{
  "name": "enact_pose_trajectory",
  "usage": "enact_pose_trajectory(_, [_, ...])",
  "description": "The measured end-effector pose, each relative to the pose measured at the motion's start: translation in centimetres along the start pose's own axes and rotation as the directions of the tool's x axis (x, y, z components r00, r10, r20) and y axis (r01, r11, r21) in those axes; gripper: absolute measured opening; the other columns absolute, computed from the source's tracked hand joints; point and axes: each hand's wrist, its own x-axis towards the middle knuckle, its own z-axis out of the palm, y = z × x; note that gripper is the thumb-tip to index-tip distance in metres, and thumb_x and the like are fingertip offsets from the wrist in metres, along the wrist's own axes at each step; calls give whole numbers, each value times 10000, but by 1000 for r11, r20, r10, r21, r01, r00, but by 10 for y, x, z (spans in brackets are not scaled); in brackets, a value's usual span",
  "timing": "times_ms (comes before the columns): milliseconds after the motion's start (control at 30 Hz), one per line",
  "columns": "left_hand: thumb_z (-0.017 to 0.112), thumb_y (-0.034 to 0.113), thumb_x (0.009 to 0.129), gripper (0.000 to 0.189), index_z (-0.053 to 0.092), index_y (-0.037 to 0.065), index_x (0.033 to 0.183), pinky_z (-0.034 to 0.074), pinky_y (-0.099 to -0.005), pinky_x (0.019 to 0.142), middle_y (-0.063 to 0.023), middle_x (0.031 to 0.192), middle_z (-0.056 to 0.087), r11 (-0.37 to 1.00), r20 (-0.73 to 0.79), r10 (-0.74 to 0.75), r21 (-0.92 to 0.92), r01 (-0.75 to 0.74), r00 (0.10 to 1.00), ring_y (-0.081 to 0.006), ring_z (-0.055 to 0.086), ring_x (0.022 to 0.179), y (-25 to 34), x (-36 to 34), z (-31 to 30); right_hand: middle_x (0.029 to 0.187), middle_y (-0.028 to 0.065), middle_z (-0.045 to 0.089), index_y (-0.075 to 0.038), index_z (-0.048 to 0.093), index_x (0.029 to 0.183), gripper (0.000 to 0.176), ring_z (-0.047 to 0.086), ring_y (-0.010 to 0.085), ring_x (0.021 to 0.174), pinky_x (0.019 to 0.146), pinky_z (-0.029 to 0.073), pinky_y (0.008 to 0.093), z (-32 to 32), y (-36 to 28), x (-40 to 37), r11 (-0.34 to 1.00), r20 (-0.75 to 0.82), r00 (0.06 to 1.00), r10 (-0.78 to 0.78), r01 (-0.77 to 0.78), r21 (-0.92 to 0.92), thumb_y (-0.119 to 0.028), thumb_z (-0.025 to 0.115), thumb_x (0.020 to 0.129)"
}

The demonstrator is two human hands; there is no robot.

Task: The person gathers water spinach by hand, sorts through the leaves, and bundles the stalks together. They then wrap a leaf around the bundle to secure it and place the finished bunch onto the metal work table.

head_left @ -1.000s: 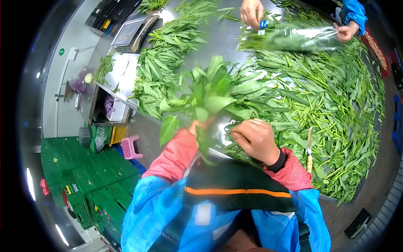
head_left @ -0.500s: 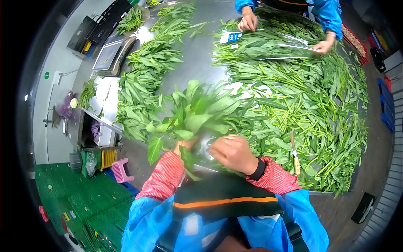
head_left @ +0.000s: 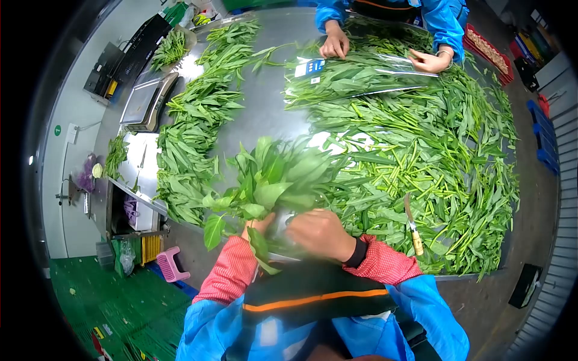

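Observation:
A bunch of leafy greens [head_left: 271, 180] stands over the table's near edge, its leaves partly blurred. My left hand [head_left: 260, 225] is closed around the bunch from the left, its fingers partly covered by leaves. Just right of it, my right hand [head_left: 320, 233] is curled with its fingertips pressed together at the bunch's base; what it holds there is blurred and hidden. A wide pile of loose greens [head_left: 421, 174] covers the right of the metal table [head_left: 262, 99]. On this pile lies a curved knife with a pale handle [head_left: 415, 237].
A row of greens [head_left: 192, 138] runs along the left, beside a scale [head_left: 147, 102]. Opposite, a co-worker's hands [head_left: 335, 42] are at a clear bag of greens [head_left: 349, 78]. A pink stool [head_left: 171, 265] and green crates [head_left: 108, 301] stand at lower left.
The view has shifted, so the table's contents appear further left. The co-worker's right-side hand has moved inward over the bag. My hands remain at the bunch.

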Motion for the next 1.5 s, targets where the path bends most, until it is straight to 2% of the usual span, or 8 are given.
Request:
enact_pose_trajectory(300, [613, 113, 895, 303, 584, -5, 1172, 482, -323, 855, -95, 1065, 643, 794, 121, 219, 555, -249, 968, -195, 599, 930, 27, 9, 6, 735, 36, 616, -89, 570, 763, 164, 615, 197, 659, 599, 451, 328, -2, 4, 0, 998, 83, 996, 32, -28, -49, -205, 664, 831])
enact_pose_trajectory(567, [616, 138, 898, 250, 607, 2, 1108, 494, -313, 769, -69, 955, 642, 990, -19, -30, -138, 27, 999, -178, 594, 840, 64, -15, 27, 707, 38, 603, -93, 578, 762, 139, 605, 205, 630, 588, 459, 329, 4, 10, -2, 999, 46, 999, 15, -13, -42, -187, 670, 806])
enact_pose_trajectory(833, [630, 148, 901, 143, 630, 18, 961, 457, -275, 678, -15, 801, 611, 992, 14, -1, -124, 2, 1000, -123, 545, 721, 27, -6, 16, 716, 50, 628, -101, 621, 735, 86, 615, 221, 618, 562, 475, 334, 9, 16, -6, 999, 86, 996, 30, -27, -38, -149, 679, 776])
enact_pose_trajectory(900, [578, 208, 929, 313, 624, 12, 1169, 469, -325, 893, -116, 1133, 650, 997, 146, -68, -38, 74, 987, -192, 596, 1019, 22, -3, 6, 707, 69, 634, -79, 634, 751, 70, 615, 243, 615, 569, 480, 338, 4, 12, -3, 994, 72, 992, 107, -107, -15, -123, 683, 773])
enact_pose_trajectory(1100, [580, 92, 917, 108, 619, 17, 985, 465, -279, 691, -18, 811, 600, 985, 156, 150, -103, -135, 976, -123, 542, 731, 25, -2, 11, 665, 45, 593, -49, 640, 844, 86, 547, 159, 528, 522, 433, 286, -14, 14, 7, 973, -173, 959, 225, -211, 92, -28, 681, 772])
enact_pose_trajectory(1233, [563, 92, 925, 185, 593, 16, 1091, 464, -292, 776, -39, 945, 605, 986, 195, 153, -102, -135, 969, -141, 555, 842, 27, -4, 11, 659, 20, 553, -62, 589, 1093, 432, 501, 185, 510, 478, 412, 320, -22, 16, 14, 871, -160, 868, 471, -429, 238, -140, 780, 713])
enact_pose_trajectory(1333, [558, 103, 930, 261, 572, 18, 1176, 463, -305, 855, -61, 1070, 612, 984, 187, 134, -139, -109, 973, -157, 571, 952, 25, -6, 11, 692, 27, 571, -71, 559, 1142, 496, 526, 197, 530, 500, 436, 326, -28, 14, 26, 868, -139, 858, 495, -494, 43, -210, 788, 724])
enact_pose_trajectory(1500, [571, 73, 928, 113, 592, 21, 1026, 492, -277, 697, -29, 832, 601, 976, 116, 97, -203, -72, 989, -126, 571, 735, 14, -6, 15, 713, 67, 578, -72, 552, 1011, 336, 609, 229, 625, 542, 475, 357, -19, 29, 30, 903, -166, 934, 316, -350, -249, -250, 727, 785])
